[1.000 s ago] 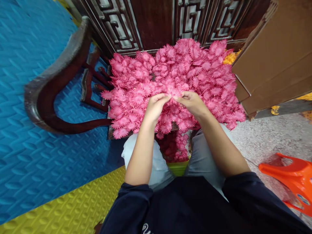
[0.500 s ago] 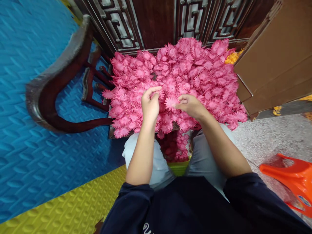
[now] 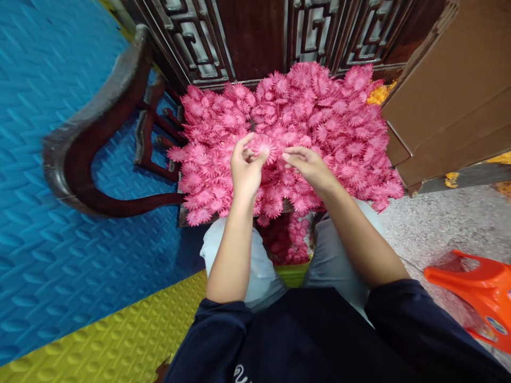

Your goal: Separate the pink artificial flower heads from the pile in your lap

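Note:
My left hand (image 3: 244, 167) pinches a pink artificial flower (image 3: 265, 144) between thumb and fingers, its round petalled face turned up. Just to the right, my right hand (image 3: 309, 166) hovers with its fingers stretched toward that flower, a small gap away, and I see nothing held in it. Below and around both hands spreads a thick heap of loose pink flowers (image 3: 347, 127), covering most of a dark wooden seat. More pink flowers (image 3: 297, 239) show between my knees, above the rim of a green container (image 3: 293, 275).
A curved dark wooden armrest (image 3: 91, 143) stands at the left, over blue matting (image 3: 59, 255). Carved dark panels (image 3: 251, 40) rise behind the heap. A cardboard box (image 3: 451, 101) is at the right, with yellow flowers (image 3: 379, 94) beside it. An orange stool (image 3: 475, 287) stands lower right.
The flower that my right hand held is now apparently in my left hand. My right hand's fingers have moved left and come off it; the left thumb has closed down.

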Demonstrator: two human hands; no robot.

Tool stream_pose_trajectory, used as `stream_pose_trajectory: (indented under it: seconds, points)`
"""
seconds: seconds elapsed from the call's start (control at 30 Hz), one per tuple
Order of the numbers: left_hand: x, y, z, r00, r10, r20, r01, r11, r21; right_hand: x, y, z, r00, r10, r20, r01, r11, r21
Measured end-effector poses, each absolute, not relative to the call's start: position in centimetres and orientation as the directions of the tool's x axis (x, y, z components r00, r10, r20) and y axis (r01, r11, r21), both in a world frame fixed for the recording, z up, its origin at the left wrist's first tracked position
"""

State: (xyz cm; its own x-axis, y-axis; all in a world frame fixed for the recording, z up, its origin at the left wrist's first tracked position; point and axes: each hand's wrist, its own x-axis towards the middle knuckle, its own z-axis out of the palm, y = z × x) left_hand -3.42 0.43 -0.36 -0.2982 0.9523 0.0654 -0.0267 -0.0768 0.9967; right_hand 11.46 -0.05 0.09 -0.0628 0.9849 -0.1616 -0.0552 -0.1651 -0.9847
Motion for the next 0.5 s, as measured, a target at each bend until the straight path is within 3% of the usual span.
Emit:
stream_pose_trajectory:
  seconds: [0.13,0.5]
  points:
    - [-2.7,0.2,-0.1,-0.202,0.979,-0.026,-0.102,0.005,0.995,11.3,-0.7,1.4,-0.179,0.974,-0.140,-0.073,-0.155,-0.985]
    - [-2.3,-0.1,0.8,-0.012,0.988,-0.156,-0.307,0.145,0.941,12.3,-0.7,1.9,-0.207,0.964,-0.167,-0.104,-0.192,-0.976]
